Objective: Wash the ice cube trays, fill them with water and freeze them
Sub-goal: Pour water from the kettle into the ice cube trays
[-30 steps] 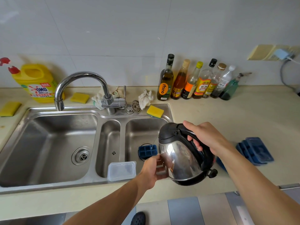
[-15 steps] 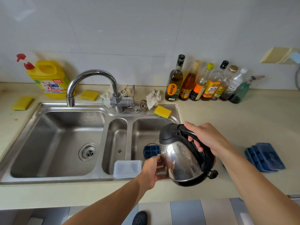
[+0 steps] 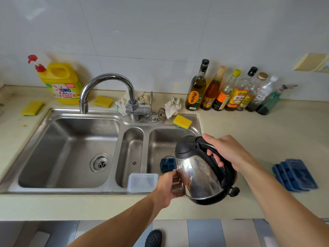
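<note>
I hold a steel kettle (image 3: 199, 175) with a black lid and handle, tilted left over the right sink basin (image 3: 160, 139). My right hand (image 3: 229, 152) grips its handle. My left hand (image 3: 167, 188) rests against the kettle's lower side near the spout. A blue ice cube tray (image 3: 168, 164) lies in the right basin, partly hidden behind the kettle. Several more blue ice cube trays (image 3: 295, 173) are stacked on the counter to the right. No water is visible pouring.
A clear plastic lid (image 3: 142, 181) sits on the sink's front rim. The tap (image 3: 106, 90) points over the large left basin (image 3: 67, 150). Yellow sponges (image 3: 182, 121), rags, a detergent jug (image 3: 60, 82) and several bottles (image 3: 227, 90) line the back of the counter.
The camera view has shifted slightly, so the sink appears further right and lower. The kettle and both hands keep nearly the same pose over the right basin.
</note>
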